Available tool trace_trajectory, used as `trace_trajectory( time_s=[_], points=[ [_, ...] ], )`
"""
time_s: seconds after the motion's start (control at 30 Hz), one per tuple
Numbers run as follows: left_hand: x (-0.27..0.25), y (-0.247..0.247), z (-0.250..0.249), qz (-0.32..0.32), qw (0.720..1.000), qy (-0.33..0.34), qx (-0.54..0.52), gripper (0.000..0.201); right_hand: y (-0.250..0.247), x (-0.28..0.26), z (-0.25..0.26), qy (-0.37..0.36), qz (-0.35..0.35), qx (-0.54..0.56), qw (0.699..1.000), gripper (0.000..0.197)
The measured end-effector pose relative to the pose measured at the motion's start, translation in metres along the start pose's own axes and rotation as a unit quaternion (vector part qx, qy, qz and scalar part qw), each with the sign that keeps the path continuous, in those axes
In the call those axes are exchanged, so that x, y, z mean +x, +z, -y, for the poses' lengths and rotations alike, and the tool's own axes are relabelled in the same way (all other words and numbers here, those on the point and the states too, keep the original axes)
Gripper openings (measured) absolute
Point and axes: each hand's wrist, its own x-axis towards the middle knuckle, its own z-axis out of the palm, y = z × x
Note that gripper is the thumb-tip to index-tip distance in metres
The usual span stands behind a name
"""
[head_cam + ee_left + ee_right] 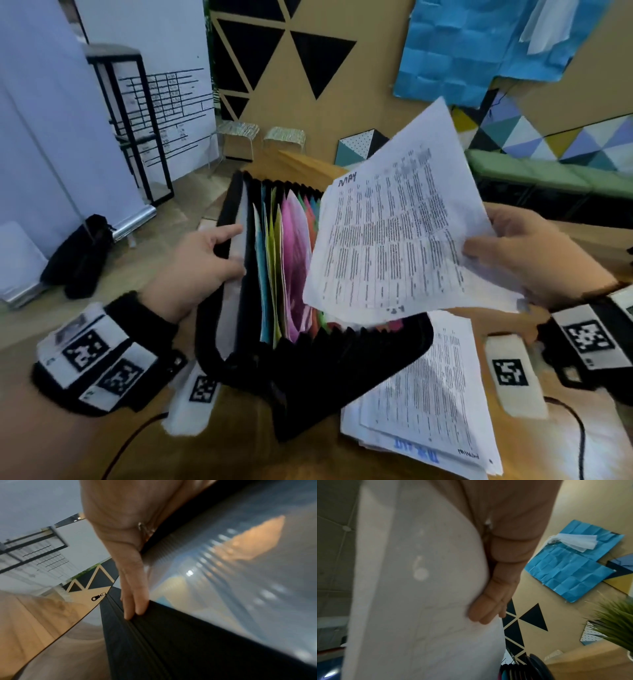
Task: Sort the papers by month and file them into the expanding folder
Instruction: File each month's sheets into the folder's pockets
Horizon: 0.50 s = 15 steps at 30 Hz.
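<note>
A black expanding folder (pixel 301 370) stands open on the wooden table, its coloured dividers (pixel 291 260) fanned out. My left hand (pixel 205 260) grips the folder's left cover, thumb on the inner side; in the left wrist view its fingers (pixel 135 601) lie along the grey cover (pixel 223 574). My right hand (pixel 527 253) pinches a printed white sheet marked MAY (pixel 394 240), held tilted above the folder's right half. The right wrist view shows the sheet's back (pixel 419 588) with fingers (pixel 489 608) behind it. A stack of printed papers (pixel 424 404) lies right of the folder.
Two white tags with black codes (pixel 510 373) (pixel 195 397) lie on the table (pixel 308 459) with thin cables. Beyond the table stand two stools (pixel 260 137), a black metal rack (pixel 137 123) and a green bench (pixel 548 178). A green plant (pixel 614 622) is at the right.
</note>
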Motion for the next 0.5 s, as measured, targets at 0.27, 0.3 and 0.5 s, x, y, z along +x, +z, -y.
trace_trajectory(
  time_s=[0.27,0.3,0.5],
  points=[
    [-0.004,0.001,0.000,0.006,0.991,0.013,0.132,0.062,-0.007,0.009,-0.002,-0.034,-0.148,-0.088,0.984,0.022],
    [-0.004,0.000,0.000,0.001,0.992,0.012,0.129,0.060,-0.015,0.009,-0.007,-0.031,-0.193,-0.145,0.970,0.019],
    [-0.010,-0.009,0.007,-0.028,0.998,-0.028,0.050,0.057,-0.053,0.008,-0.030,-0.024,-0.188,-0.234,0.953,0.085]
  ],
)
